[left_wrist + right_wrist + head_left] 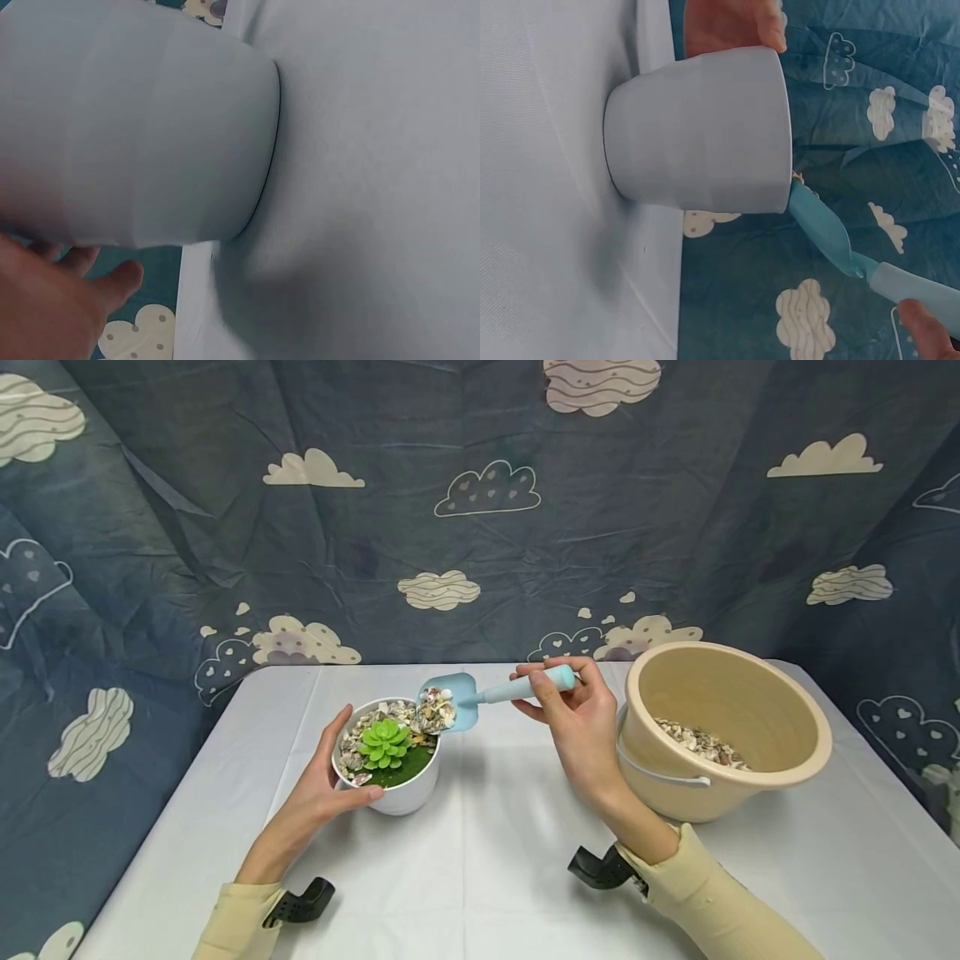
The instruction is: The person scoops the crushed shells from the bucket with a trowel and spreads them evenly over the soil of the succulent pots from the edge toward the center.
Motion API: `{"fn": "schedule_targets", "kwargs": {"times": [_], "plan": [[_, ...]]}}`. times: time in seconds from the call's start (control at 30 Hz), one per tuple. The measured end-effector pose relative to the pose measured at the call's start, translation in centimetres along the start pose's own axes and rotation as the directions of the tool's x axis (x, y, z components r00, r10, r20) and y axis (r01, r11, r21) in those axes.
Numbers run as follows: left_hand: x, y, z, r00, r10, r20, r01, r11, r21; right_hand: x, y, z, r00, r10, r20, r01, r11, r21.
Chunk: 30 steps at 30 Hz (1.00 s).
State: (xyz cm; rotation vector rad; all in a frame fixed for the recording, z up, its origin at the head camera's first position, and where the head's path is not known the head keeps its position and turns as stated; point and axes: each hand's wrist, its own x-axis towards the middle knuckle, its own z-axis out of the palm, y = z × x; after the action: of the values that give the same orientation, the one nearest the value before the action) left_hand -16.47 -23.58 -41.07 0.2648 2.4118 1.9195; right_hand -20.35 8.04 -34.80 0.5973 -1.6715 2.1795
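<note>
My left hand [315, 789] holds a white flower pot [408, 795], its thumb along the near rim and its fingers at the far left side. In the pot a green succulent [385, 743] sits among small pebbles, with a patch of green moss at the near right. A light blue hand trowel [498, 695] is gripped by its handle in my right hand [581, 727]. Its blade carries a heap of mixed pebbles [435, 710] and overlaps the pot's right rim. From the right wrist view, the trowel blade [821, 221] tilts with its tip right at the rim.
To the right stands a large beige bucket [667, 797] with pebbles [701, 745] inside and a handle [663, 772] hanging at its front. A white cloth [487, 860] covers the table. Behind it hangs a dark blue curtain [465, 552] with cloud prints.
</note>
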Motion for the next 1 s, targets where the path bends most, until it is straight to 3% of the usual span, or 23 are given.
{"fn": "schedule_targets", "kwargs": {"times": [0.2, 0.63, 1.0], "plan": [[-0.13, 0.09, -0.22, 0.999, 0.014, 0.031, -0.013, 1.000, -0.026, 0.02, 0.02, 0.09, 1.000, -0.015, 0.008, 0.015, 1.000, -0.006], [-0.05, -0.10, -0.07, 1.000, -0.002, 0.004, 0.002, 1.000, -0.015, -0.11, 0.00, 0.25, 0.998, -0.052, 0.028, 0.052, 0.998, -0.026], [0.05, 0.00, -0.07, 1.000, -0.008, 0.020, 0.009, 1.000, -0.016, 0.01, 0.19, 0.30, 0.996, -0.076, 0.039, 0.077, 0.997, -0.026]]}}
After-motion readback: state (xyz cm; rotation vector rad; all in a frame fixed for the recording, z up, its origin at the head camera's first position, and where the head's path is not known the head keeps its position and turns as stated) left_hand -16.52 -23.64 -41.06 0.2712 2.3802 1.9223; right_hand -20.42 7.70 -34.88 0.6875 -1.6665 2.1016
